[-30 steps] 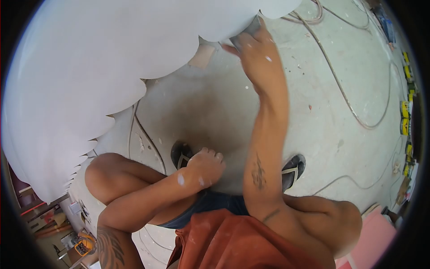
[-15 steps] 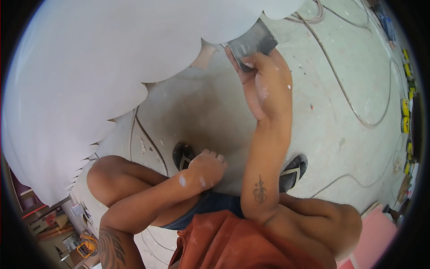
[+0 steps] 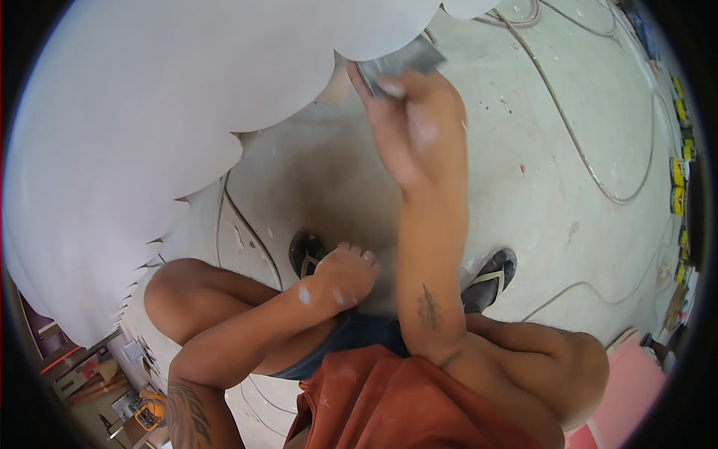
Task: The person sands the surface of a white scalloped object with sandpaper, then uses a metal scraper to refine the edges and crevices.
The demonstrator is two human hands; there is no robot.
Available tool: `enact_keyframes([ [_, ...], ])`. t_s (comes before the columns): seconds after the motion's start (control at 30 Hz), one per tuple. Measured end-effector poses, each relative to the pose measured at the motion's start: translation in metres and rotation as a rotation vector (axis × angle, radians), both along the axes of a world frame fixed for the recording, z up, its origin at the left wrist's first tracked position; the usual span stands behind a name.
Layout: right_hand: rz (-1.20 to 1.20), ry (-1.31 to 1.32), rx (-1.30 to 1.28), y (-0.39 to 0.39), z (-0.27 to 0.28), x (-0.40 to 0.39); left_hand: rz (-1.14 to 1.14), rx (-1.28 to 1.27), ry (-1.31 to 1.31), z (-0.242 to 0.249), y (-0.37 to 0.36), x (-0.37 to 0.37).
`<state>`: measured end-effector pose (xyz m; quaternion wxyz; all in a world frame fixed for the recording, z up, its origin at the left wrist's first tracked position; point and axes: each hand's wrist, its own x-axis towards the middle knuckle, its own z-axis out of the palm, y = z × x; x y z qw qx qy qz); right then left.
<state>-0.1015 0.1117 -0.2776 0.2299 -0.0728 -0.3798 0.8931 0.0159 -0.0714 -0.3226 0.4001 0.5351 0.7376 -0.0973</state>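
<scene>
My right hand grips a flat, dark grey sanding block, thumb across its near face and fingers behind it. Motion smears both the hand and the block. The block is right at the scalloped lower edge of a large, smooth white panel that fills the upper left. Pale dust marks my right palm. My left hand hangs between my knees with its fingers curled in, white smudges on the wrist and nothing showing in it.
Hoses trail over the dusty grey floor. Yellow-and-black containers line the right side. A pink board lies at lower right, and an orange tool sits at lower left.
My right hand has moved left and slightly up with the sanding block, closer against the white panel's edge. My left hand stays in the same place.
</scene>
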Motion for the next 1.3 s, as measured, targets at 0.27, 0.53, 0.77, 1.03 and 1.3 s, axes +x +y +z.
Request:
enact_keyframes([
  [0.27, 0.116, 0.016, -0.507, 0.010, 0.003, -0.010, 0.002, 0.077, 0.008, 0.007, 0.001, 0.000],
  [0.53, 0.164, 0.081, -0.599, 0.015, 0.013, -0.010, 0.006, 0.048, -0.016, 0.013, 0.002, 0.001],
  [0.77, 0.010, 0.095, -0.438, 0.005, 0.030, 0.005, -0.028, -0.038, 0.012, 0.021, 0.021, -0.004],
  [1.03, 0.075, 0.128, -0.453, 0.010, 0.028, 0.023, -0.029, -0.048, 0.033, 0.017, 0.026, 0.001],
  [1.3, 0.042, 0.134, -0.654, 0.001, 0.041, 0.024, -0.032, -0.099, -0.009, 0.019, 0.021, 0.002],
])
